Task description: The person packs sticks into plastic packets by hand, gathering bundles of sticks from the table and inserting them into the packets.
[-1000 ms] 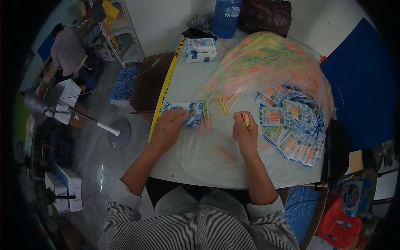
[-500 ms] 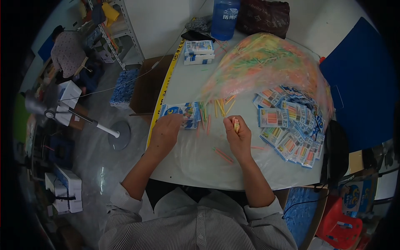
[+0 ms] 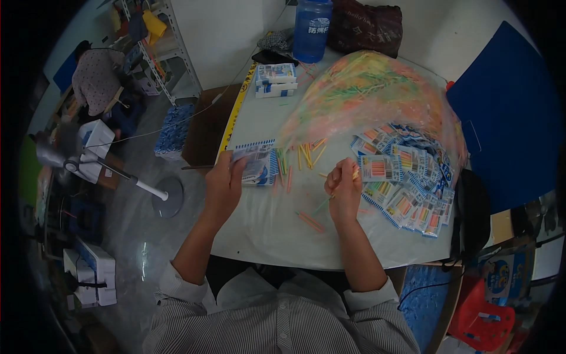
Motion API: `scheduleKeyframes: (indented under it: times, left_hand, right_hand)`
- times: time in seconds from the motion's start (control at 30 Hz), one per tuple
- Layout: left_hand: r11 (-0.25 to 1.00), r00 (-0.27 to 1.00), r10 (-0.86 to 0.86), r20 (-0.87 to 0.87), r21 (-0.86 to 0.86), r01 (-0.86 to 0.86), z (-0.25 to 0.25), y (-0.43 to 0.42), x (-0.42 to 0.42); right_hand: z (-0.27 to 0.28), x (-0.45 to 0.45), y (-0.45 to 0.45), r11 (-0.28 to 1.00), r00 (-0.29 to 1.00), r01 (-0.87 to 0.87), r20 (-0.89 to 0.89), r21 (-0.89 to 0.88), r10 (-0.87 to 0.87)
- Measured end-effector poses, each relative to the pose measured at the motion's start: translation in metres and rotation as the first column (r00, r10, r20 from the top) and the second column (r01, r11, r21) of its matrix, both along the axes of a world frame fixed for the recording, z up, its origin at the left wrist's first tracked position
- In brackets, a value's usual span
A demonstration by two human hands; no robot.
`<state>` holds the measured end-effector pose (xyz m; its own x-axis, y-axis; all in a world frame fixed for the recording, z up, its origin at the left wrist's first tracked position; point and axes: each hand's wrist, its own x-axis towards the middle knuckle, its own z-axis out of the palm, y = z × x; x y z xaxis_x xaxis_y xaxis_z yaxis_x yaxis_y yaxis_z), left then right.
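My left hand (image 3: 226, 183) pinches the left edge of a blue and white packet (image 3: 257, 163), which is partly lifted over others at the table's left side. My right hand (image 3: 345, 183) is closed around several thin coloured sticks; their ends poke out by the thumb and below the fingers. Between the hands lie loose yellow sticks (image 3: 305, 156) and pink sticks (image 3: 289, 179), with a few more pink sticks (image 3: 310, 222) nearer the front edge. Filled packets (image 3: 381, 168) are spread in a heap just right of my right hand.
A big clear bag of coloured sticks (image 3: 377, 88) covers the table's back right. Behind stand a blue water jug (image 3: 312, 32) and a dark bag (image 3: 365, 26). Stacked packets (image 3: 276, 74) lie at the back left. A fan (image 3: 141, 187) and a person (image 3: 97, 76) are at the left.
My left hand has gone from lying over the packet to holding its edge and raising it. My right hand has turned, and sticks now show below its fingers. The view has shifted slightly.
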<state>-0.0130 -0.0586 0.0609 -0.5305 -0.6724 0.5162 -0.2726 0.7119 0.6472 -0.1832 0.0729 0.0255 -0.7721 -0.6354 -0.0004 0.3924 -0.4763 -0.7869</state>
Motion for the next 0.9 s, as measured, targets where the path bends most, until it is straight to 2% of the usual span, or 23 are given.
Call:
scheduleKeyframes:
  times: [0.03,0.07,0.1,0.13,0.23,0.3,0.33,0.37,0.43,0.47,0.5,0.53,0.6,0.63,0.7,0.73,0.8,0.83,0.9]
  left_hand:
    - [0.974,0.995,-0.022,-0.093,0.224,0.043,0.004,0.000,0.000]
    - [0.975,0.995,-0.023,-0.098,0.219,0.044,0.007,-0.001,-0.002]
    - [0.946,0.978,-0.066,-0.199,0.300,0.125,0.008,-0.002,-0.003]
    - [0.903,0.949,-0.100,-0.299,0.373,0.212,0.008,-0.002,-0.003]
    - [0.868,0.929,-0.109,-0.354,0.422,0.262,-0.001,-0.002,-0.004]
    - [0.852,0.928,-0.092,-0.360,0.455,0.261,-0.005,0.003,-0.004]
    - [0.842,0.930,-0.071,-0.362,0.478,0.251,-0.006,0.005,-0.001]
    - [0.836,0.928,-0.068,-0.366,0.487,0.253,-0.007,0.007,0.002]
    - [0.816,0.980,-0.126,-0.154,0.546,0.191,-0.008,0.011,0.011]
    - [0.810,0.980,-0.120,-0.156,0.555,0.188,-0.007,0.013,0.014]
    - [0.798,0.982,-0.127,-0.143,0.573,0.187,-0.004,0.014,0.017]
    - [0.787,0.982,-0.135,-0.130,0.589,0.186,-0.004,0.014,0.018]
    - [0.778,0.979,-0.156,-0.129,0.594,0.203,-0.008,0.013,0.021]
    - [0.772,0.975,-0.183,-0.127,0.595,0.223,-0.010,0.014,0.022]
    - [0.754,0.971,-0.205,-0.120,0.613,0.235,-0.011,0.018,0.021]
    - [0.738,0.967,-0.229,-0.113,0.627,0.248,-0.011,0.020,0.019]
    - [0.748,0.959,-0.259,-0.114,0.605,0.274,-0.012,0.025,0.016]
    - [0.753,0.950,-0.291,-0.111,0.586,0.299,-0.013,0.029,0.015]
    - [0.721,0.930,-0.340,-0.140,0.597,0.353,-0.014,0.033,0.014]
  right_hand:
    - [-0.006,-0.002,-0.003,1.000,1.000,0.000,-0.001,-0.002,0.000]
    - [-0.008,-0.005,-0.007,0.996,0.977,0.084,-0.198,-0.003,-0.083]
    - [-0.009,-0.006,-0.011,0.985,0.908,0.169,-0.386,-0.020,-0.163]
    - [-0.011,-0.008,-0.013,0.985,0.907,0.174,-0.387,-0.019,-0.167]
    - [-0.017,-0.006,-0.010,0.993,0.910,0.118,-0.399,-0.002,-0.109]
    - [-0.020,-0.005,-0.010,0.994,0.939,0.022,-0.343,0.111,0.018]
    - [-0.018,-0.007,-0.007,0.992,0.939,0.024,-0.343,0.123,0.019]
    - [-0.011,-0.012,-0.001,0.981,0.928,-0.022,-0.360,0.195,0.092]
    - [0.001,-0.016,0.009,0.958,0.909,-0.072,-0.377,0.279,0.178]
    - [0.005,-0.015,0.014,0.933,0.682,0.003,-0.683,0.360,0.261]
    - [0.010,-0.013,0.018,0.911,0.349,0.099,-0.871,0.401,0.345]
    - [0.018,-0.010,0.024,0.909,0.346,0.096,-0.870,0.406,0.352]
    - [0.029,-0.003,0.034,0.831,-0.139,0.238,-0.829,0.504,0.542]
    - [0.027,-0.002,0.035,0.828,-0.141,0.237,-0.826,0.507,0.546]
    - [0.021,-0.001,0.037,0.681,-0.250,0.333,-0.636,0.652,0.731]
    - [0.020,0.000,0.038,0.682,-0.251,0.334,-0.636,0.651,0.730]
    - [0.018,-0.001,0.037,0.669,-0.139,0.366,-0.672,0.648,0.727]
    - [0.015,-0.002,0.037,0.668,-0.139,0.366,-0.672,0.648,0.728]
    - [0.009,-0.007,0.038,0.674,0.066,0.426,-0.764,0.603,0.642]
